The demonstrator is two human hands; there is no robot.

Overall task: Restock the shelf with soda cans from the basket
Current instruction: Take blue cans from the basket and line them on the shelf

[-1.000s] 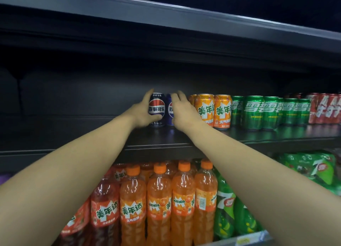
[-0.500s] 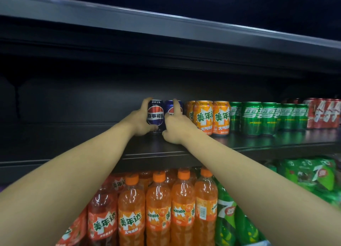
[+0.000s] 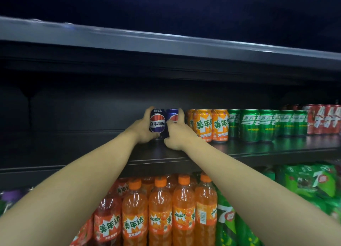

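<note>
The fingers of the left hand [image 3: 143, 130] curl round the dark blue aluminium cola can with the red, white and blue roundel [image 3: 157, 123], thumb low on its front. The fingers of the right hand [image 3: 176, 133] wrap the second, brighter blue cola can [image 3: 171, 116], which stands just right of the first and touches or nearly touches it. Both cans appear upright on the black metal shelf [image 3: 239, 148]; whether their bases are fully seated cannot be told.

Risks from this position:

- The orange soda cans [image 3: 211, 125] stand just right of the brighter blue can. A sideways release of the right hand could knock the nearest one.
- Letting go before a base is flat could tip a can forward off the shelf edge onto the orange plastic bottles [image 3: 160, 214] below the shelf.
- The hands are close together; withdrawing both at once could drag one can against the other.

The basket is out of view.
</note>
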